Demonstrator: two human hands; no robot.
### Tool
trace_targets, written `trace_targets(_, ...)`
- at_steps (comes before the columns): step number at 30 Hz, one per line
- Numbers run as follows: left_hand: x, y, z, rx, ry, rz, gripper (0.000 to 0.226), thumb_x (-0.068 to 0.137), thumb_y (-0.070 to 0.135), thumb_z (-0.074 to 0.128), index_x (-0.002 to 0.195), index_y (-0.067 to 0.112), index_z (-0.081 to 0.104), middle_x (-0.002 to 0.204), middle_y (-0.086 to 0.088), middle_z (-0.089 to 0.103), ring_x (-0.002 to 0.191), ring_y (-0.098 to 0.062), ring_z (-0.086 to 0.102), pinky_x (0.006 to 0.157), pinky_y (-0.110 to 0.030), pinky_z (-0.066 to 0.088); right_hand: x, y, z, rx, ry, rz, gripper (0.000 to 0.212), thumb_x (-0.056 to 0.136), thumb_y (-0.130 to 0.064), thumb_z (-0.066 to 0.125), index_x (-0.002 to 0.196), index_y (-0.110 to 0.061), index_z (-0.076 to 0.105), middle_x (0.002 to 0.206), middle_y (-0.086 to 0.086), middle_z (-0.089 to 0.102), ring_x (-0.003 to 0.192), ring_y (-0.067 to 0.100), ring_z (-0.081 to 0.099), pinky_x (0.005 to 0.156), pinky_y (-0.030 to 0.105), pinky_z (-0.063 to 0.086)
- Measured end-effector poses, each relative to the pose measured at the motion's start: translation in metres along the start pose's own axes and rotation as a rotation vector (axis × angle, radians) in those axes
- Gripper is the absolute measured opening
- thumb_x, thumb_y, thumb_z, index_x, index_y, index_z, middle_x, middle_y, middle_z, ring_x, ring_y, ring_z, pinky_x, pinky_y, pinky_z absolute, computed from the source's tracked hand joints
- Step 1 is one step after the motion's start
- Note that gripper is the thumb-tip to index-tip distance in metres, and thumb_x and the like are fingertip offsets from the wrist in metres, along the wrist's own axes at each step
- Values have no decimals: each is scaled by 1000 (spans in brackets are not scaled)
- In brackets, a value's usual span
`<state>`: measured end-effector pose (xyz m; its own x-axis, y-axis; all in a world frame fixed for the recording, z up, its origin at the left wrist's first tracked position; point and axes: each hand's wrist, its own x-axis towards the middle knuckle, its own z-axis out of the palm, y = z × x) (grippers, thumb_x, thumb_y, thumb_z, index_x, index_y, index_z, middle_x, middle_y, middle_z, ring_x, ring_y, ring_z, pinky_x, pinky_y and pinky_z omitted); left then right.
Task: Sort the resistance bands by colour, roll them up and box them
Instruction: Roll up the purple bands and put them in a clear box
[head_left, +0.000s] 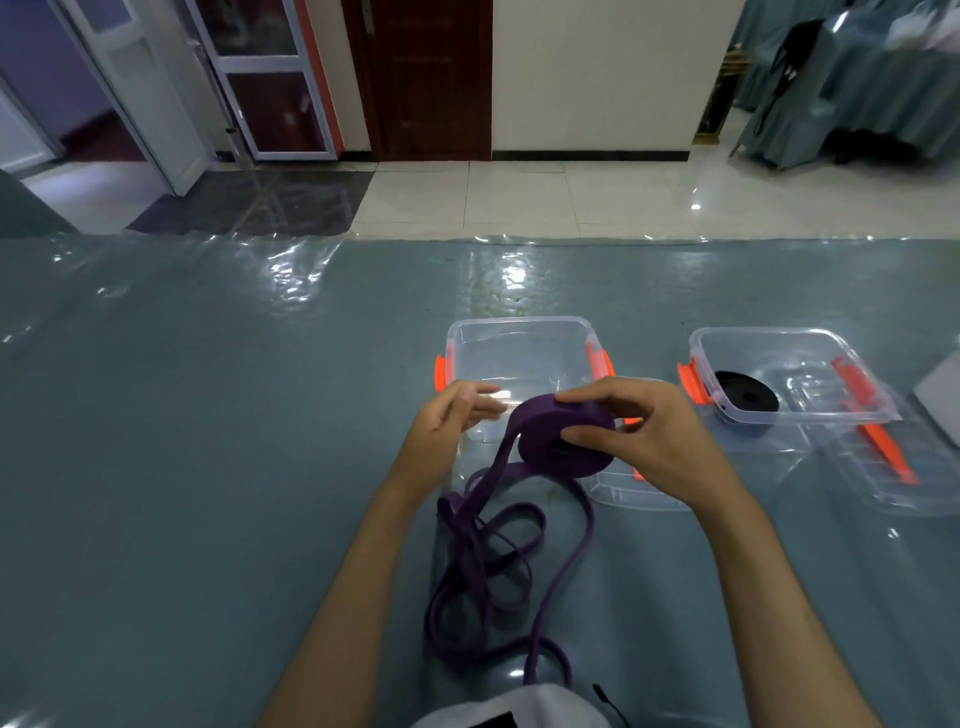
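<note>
- The right hand (641, 441) is gripping a partly wound purple rubber resistance-band roll (563, 439), thumb pressing the flat face and fingers curling over the rim, apparently so the coil cannot spring loose.
- The left hand (449, 423) is sitting just beside the roll with its fingers nearly straight and loosely spread; it is holding nothing firmly, though the band's free strand is running off the roll close by its palm, probably for guiding.
- The unwound purple tail (483, 566) is lying in loose loops on the blue-grey, plastic-covered worktop (208, 467), directly below the hands, where it can be feeding upward without snagging.
- A clear plastic box with orange latches (519, 338) is standing open just behind the roll, seemingly waiting for purple bands; nothing is showing inside it.
- A second clear latched box (810, 364), well to the right, is holding a finished black coiled band (746, 397), keeping the colours apart.
- A clear plastic lid (893, 467) is resting beside that box.
- Judged stage: rolling is under way, boxing of the purple band not yet done.
</note>
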<state>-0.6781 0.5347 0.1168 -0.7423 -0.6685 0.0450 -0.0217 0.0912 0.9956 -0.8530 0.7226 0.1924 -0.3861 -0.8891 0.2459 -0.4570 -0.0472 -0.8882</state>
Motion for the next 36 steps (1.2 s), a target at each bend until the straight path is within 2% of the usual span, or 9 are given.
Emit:
trace_targets(2, 13, -31, -9, 355, -155, -123, 26, 112, 17, 50, 124, 12, 73, 116, -11, 77, 110, -28, 73, 105, -46, 54, -1, -1, -5, -3, -30, 7, 37, 78, -20, 91, 108, -39, 79, 100, -16, 80, 95, 9, 76, 80, 18, 57)
trace_targets(5, 25, -64, -20, 769, -491, -242, 38, 101, -1, 54, 122, 17, 79, 125, -6, 76, 107, -24, 70, 99, -40, 55, 0, -1, -10, -52, -98, 0, 37, 79, -20, 90, 108, -40, 79, 99, -19, 79, 92, 7, 75, 82, 13, 52)
trace_targets(7, 27, -76, -25, 910, -637, -269, 55, 90, -11, 49, 123, 22, 79, 132, -6, 72, 109, -23, 67, 97, -39, 55, 0, 0, -14, -99, -128, 9, 38, 79, -20, 91, 107, -42, 79, 97, -21, 79, 91, 6, 74, 81, 10, 51)
trace_targets(11, 32, -91, -33, 1035, -787, -266, 58, 88, -4, 64, 137, 27, 70, 126, -8, 68, 102, -20, 63, 100, -43, 55, -1, 10, -23, -142, -145, 43, 39, 77, -18, 93, 105, -42, 80, 96, -22, 78, 89, 2, 73, 78, 7, 49)
trace_targets(16, 34, -103, -38, 1120, -789, -224, 58, 87, 8, 78, 141, 25, 63, 134, 1, 65, 119, -22, 62, 101, -42, 53, -4, 22, -29, -136, -150, 72, 42, 76, -19, 93, 107, -45, 79, 96, -25, 77, 90, -1, 72, 80, 7, 49)
trace_targets(23, 23, -123, -29, 1174, -680, -40, 13, 92, 14, 74, 104, 11, 70, 112, -1, 69, 108, -24, 63, 88, -42, 53, 5, 35, -33, -130, -158, 136, 42, 77, -23, 93, 107, -48, 79, 99, -22, 79, 92, 1, 73, 80, 9, 51)
trace_targets(30, 20, -124, -29, 1172, -693, 2, 26, 96, 17, 74, 121, 17, 71, 119, 0, 69, 113, -20, 61, 90, -34, 50, 7, 40, -34, -170, -181, 166, 41, 77, -24, 92, 108, -47, 79, 99, -22, 79, 95, 4, 74, 83, 16, 53)
trace_targets(33, 18, -126, -32, 1179, -746, -14, 26, 100, 18, 69, 125, 18, 75, 130, 0, 65, 123, -20, 56, 96, -31, 46, 8, 40, -35, -180, -181, 187, 40, 77, -23, 92, 107, -45, 80, 99, -20, 79, 95, 5, 75, 88, 27, 58)
trace_targets(36, 12, -126, -36, 1059, -678, -44, 21, 98, 12, 70, 118, 13, 78, 127, -3, 64, 119, -21, 58, 97, -30, 47, 6, 40, -36, -216, -183, 213, 38, 76, -24, 93, 107, -43, 80, 100, -18, 79, 96, 7, 75, 93, 35, 61)
